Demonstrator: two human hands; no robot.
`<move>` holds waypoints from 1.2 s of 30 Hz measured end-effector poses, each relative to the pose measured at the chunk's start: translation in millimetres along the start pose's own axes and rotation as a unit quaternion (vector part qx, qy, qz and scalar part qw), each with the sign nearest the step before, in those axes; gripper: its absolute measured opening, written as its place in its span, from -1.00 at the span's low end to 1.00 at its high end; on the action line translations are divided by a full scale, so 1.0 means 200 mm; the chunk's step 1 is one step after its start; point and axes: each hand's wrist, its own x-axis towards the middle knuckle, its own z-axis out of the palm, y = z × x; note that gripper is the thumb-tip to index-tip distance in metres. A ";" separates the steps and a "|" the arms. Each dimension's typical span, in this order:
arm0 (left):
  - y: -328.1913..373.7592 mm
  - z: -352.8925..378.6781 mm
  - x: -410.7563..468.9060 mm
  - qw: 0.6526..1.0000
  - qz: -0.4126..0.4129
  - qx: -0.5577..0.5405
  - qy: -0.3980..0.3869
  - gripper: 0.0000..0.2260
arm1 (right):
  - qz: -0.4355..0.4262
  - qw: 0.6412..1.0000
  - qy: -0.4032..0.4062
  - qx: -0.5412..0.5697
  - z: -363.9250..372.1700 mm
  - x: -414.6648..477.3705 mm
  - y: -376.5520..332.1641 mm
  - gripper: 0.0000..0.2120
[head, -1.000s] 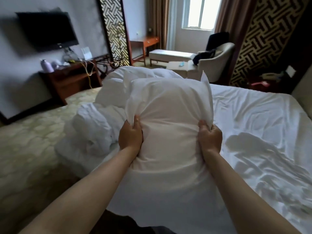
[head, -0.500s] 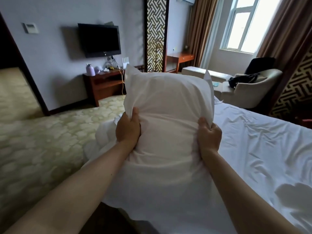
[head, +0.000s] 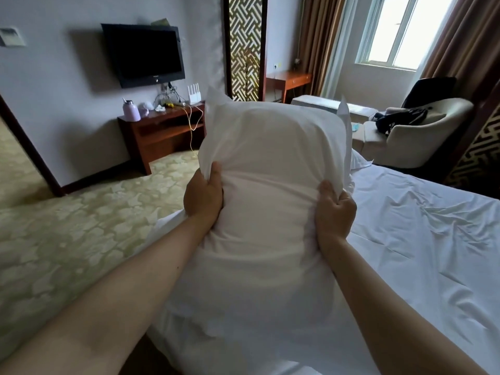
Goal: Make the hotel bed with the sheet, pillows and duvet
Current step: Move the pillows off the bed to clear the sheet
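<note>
I hold a white pillow (head: 273, 169) upright in front of me, inside its loose white case. My left hand (head: 203, 197) grips the case and pillow on its left side. My right hand (head: 335, 212) bunches the fabric on the right side. The lower part of the case hangs slack between my forearms. Behind and to the right lies the bed (head: 422, 253), covered with a wrinkled white sheet. The pillow hides the duvet.
A patterned carpet (head: 67, 239) stretches to the left. A wooden console (head: 162, 133) with a purple bottle stands under a wall TV (head: 143, 54). An armchair (head: 416, 133) with a dark bag sits beyond the bed, beside a footstool and a window.
The pillow has risen and stayed in both hands. My view has lifted and swung left, so the heaped duvet at the bed's corner has dropped out of sight behind the pillow.
</note>
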 end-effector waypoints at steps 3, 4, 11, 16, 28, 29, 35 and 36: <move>-0.08 0.08 0.25 1.000 0.003 0.009 -0.016 -0.53 | 0.001 0.999 0.034 -0.005 0.22 0.05 0.03 -0.70; -0.12 0.12 0.33 1.000 0.008 0.009 -0.024 -0.54 | 0.003 0.999 0.045 -0.007 0.29 0.06 0.05 -0.70; -0.35 0.38 0.96 0.993 0.055 0.011 -0.105 -0.57 | 0.038 0.987 0.149 -0.042 0.84 0.18 0.22 -0.69; -0.59 0.62 1.20 0.984 0.047 0.078 -0.151 -0.56 | 0.073 0.974 0.133 -0.169 1.02 0.27 0.42 -0.56; -0.84 0.94 0.91 0.921 0.080 0.230 -0.304 -0.41 | 0.251 0.890 -0.119 -0.362 0.86 0.23 0.72 -0.76; -0.80 0.96 0.89 0.925 0.118 0.203 -0.300 -0.42 | 0.249 0.898 -0.111 -0.345 0.84 0.23 0.71 -0.81; -0.51 1.01 0.52 0.895 0.216 0.086 -0.380 -0.48 | 0.230 0.935 -0.013 -0.270 0.55 0.09 0.62 -0.71; -0.47 1.02 0.43 0.887 0.219 0.061 -0.403 -0.49 | 0.229 0.936 0.003 -0.268 0.48 0.06 0.61 -0.70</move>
